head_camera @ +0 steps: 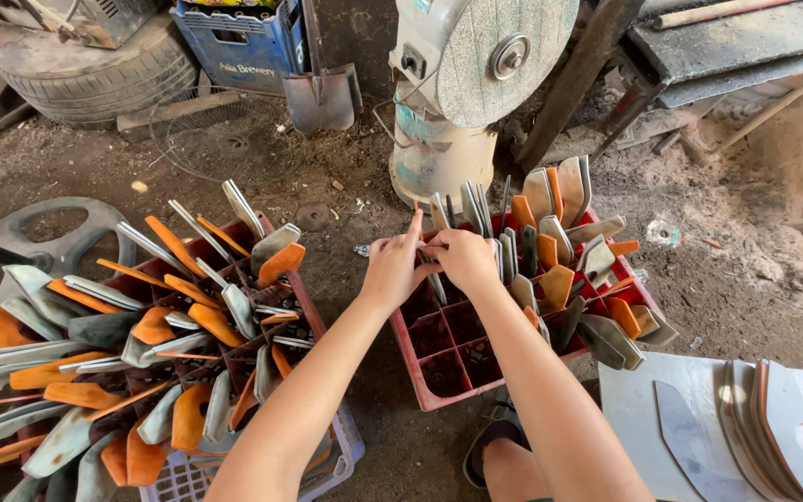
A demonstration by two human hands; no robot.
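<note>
Both my hands meet over the far left corner of a red plastic crate point(439, 395) with square compartments. My left hand point(392, 270) and my right hand point(462, 256) together grip a grey metal blade blank point(435, 282) that stands in a compartment. Several more grey and rust-orange blade blanks point(559, 251) stand upright in the crate's far and right compartments. The near left compartments hold nothing.
Another red crate point(304, 297) at left brims with grey and orange blanks point(141, 353), over a white basket point(341, 455). A bench grinder point(476, 56) stands behind on a pedestal. A shovel point(322, 93), tyre point(95, 70), blue crate point(234, 46) lie beyond. Flat blanks point(755, 428) rest at lower right.
</note>
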